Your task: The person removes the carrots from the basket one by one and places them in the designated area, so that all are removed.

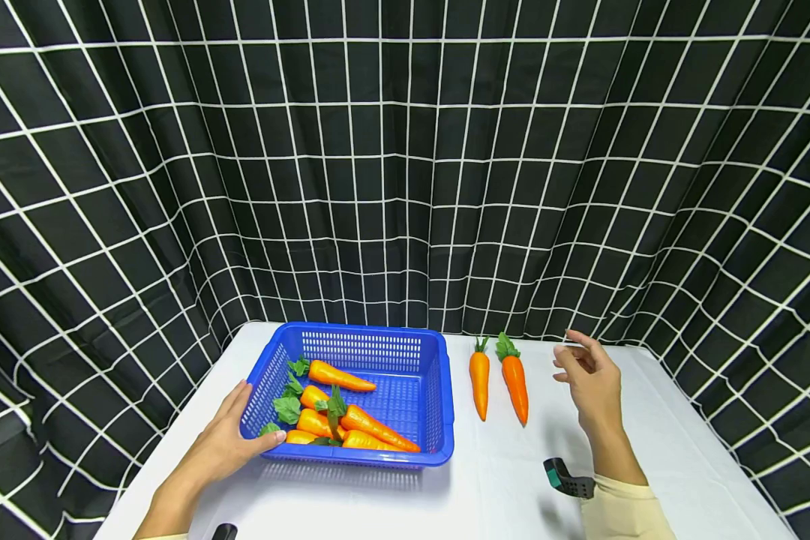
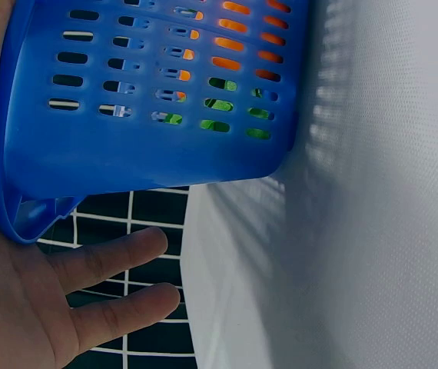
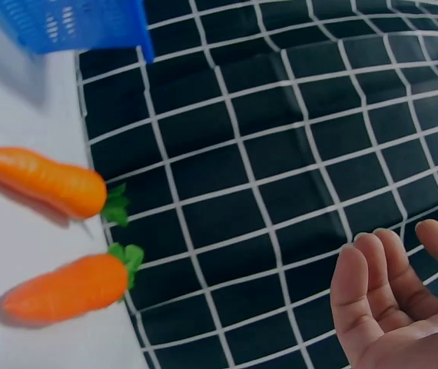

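Note:
In the head view, a blue plastic basket point(image 1: 445, 405) holds several carrots with green tops, one orange carrot point(image 1: 340, 376) lying toward its back. My left hand point(image 1: 219, 439) rests at the basket's front left corner, its thumb over the front rim and the fingers along the left side. The left wrist view shows two straight fingers point(image 2: 119, 311) extending beyond the basket wall point(image 2: 142, 154). My right hand point(image 1: 594, 382) is raised, fingers loosely bent, with nothing in it. Left of it lie a slim carrot point(image 1: 479, 382) and a redder, leafier carrot point(image 1: 515, 386), side by side and apart from the hand.
A white-covered table point(image 1: 486, 480) bears the basket and both loose carrots. Black curtain with white grid lines point(image 1: 405, 187) hangs behind and on both sides. A dark strap with a small device point(image 1: 567, 478) is at my right wrist.

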Demonstrator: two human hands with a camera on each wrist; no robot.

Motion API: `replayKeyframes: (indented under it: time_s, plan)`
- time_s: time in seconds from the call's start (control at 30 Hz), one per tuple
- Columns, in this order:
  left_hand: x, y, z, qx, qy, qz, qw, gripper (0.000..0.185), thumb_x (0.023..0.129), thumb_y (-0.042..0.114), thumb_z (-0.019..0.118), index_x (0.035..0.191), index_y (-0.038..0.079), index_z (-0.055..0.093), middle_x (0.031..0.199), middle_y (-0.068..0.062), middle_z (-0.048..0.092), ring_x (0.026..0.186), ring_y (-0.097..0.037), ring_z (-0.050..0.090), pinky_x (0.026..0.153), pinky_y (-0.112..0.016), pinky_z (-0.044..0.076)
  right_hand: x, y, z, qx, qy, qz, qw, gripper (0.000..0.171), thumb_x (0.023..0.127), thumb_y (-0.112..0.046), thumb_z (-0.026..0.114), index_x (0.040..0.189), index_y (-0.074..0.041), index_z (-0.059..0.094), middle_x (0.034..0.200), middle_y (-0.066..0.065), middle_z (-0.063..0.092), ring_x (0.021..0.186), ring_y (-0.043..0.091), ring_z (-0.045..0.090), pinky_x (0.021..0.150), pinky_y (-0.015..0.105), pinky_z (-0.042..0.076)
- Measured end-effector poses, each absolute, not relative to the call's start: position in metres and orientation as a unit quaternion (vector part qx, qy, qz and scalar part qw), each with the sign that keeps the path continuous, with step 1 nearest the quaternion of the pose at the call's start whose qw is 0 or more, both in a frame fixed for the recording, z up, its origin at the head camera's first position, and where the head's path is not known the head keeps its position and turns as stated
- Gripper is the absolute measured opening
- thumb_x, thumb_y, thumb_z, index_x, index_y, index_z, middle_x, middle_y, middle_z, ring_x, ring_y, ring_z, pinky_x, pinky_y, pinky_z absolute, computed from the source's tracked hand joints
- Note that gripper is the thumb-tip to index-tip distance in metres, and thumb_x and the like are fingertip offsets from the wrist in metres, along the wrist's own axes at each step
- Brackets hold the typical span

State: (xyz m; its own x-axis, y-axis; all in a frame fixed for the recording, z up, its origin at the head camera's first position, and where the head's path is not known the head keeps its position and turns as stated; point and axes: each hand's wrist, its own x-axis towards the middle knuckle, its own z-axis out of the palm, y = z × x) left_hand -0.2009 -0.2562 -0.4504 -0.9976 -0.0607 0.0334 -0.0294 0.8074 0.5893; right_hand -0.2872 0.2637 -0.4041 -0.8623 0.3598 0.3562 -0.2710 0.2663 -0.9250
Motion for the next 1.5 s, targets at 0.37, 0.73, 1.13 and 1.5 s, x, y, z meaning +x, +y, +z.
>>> replayKeyframes:
  time_s: [0.37,0.73,1.13,1.5]
  plan:
    - [-0.201,-0.256,-0.451,0.028,-0.950,-0.311,0.021,0.115,0.076,0.061,0.072,0.153,0.001,0.012,0.157,-0.021,0.007,0.136,-0.052,0.018,0.102,-0.069,0.021,-0.277,0.250,-0.391,0.018,-0.736,0.619,0.272,0.037,0.094,-0.014,0.065,0.129,-0.006,0.058,0.095,0.007,0.062,0.082,0.020,0.061,0.064,0.023,0.056]
    - [-0.201,-0.257,-0.452,0.023,-0.949,-0.313,0.027,0.114,0.077,0.060,0.072,0.153,0.001,0.013,0.157,-0.022,0.008,0.136,-0.052,0.019,0.102,-0.069,0.021,-0.270,0.231,-0.386,0.065,-0.719,0.641,0.260,0.036,0.094,-0.011,0.065,0.128,-0.004,0.058,0.098,0.010,0.061,0.084,0.023,0.061,0.064,0.026,0.056]
    - [-0.200,-0.257,-0.450,0.020,-0.948,-0.317,0.030,0.114,0.077,0.060,0.072,0.153,0.000,0.013,0.157,-0.021,0.008,0.136,-0.052,0.019,0.102,-0.069,0.021,-0.264,0.209,-0.374,0.110,-0.703,0.659,0.245,0.034,0.094,-0.008,0.063,0.127,-0.001,0.058,0.100,0.015,0.060,0.086,0.028,0.060,0.065,0.030,0.057]
    - [-0.202,-0.258,-0.452,0.015,-0.950,-0.310,0.037,0.114,0.076,0.061,0.072,0.153,0.000,0.013,0.158,-0.021,0.007,0.137,-0.051,0.018,0.103,-0.068,0.020,-0.265,0.184,-0.366,0.187,-0.652,0.701,0.218,0.032,0.092,0.001,0.063,0.124,0.003,0.059,0.097,0.017,0.060,0.081,0.025,0.061,0.063,0.035,0.057]
